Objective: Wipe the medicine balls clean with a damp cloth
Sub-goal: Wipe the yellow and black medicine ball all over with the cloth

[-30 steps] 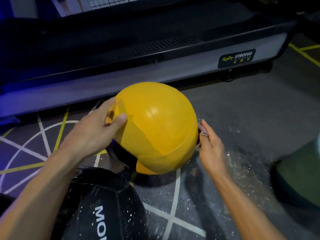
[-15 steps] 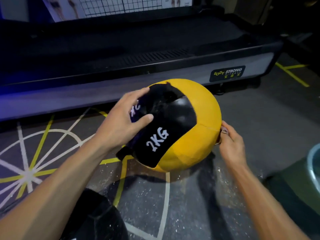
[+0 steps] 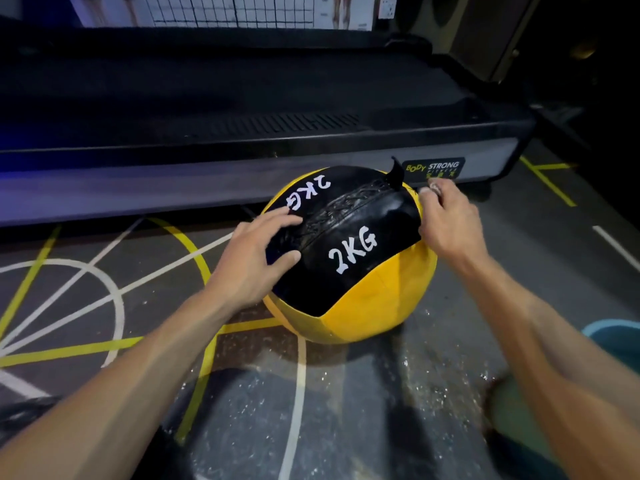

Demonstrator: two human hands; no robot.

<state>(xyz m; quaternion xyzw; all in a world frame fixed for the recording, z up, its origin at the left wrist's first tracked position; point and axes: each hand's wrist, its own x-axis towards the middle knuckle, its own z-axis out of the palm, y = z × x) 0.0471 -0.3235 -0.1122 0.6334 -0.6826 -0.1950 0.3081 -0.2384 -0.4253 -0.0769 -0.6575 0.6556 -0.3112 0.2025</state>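
A yellow and black medicine ball (image 3: 374, 306) sits on the floor in front of me, its black panels marked "2KG" turned upward and a laced seam running across the top. My left hand (image 3: 256, 261) rests on the black panel at the ball's left side, fingers spread and nearly straight. My right hand (image 3: 450, 226) is at the ball's upper right edge. It pinches a small pale cloth (image 3: 433, 188), of which only a bit shows at the fingertips.
A treadmill deck (image 3: 242, 174) with a "BODY STRONG" label runs along the floor just behind the ball. A blue basin (image 3: 616, 337) pokes in at the right edge. A dark ball (image 3: 24, 420) lies at lower left. The painted floor (image 3: 398, 382) looks wet.
The ball has been turned, bringing the black "2KG" panels and the laced seam to the top. My right hand with the cloth has risen from the ball's right side to its upper edge.
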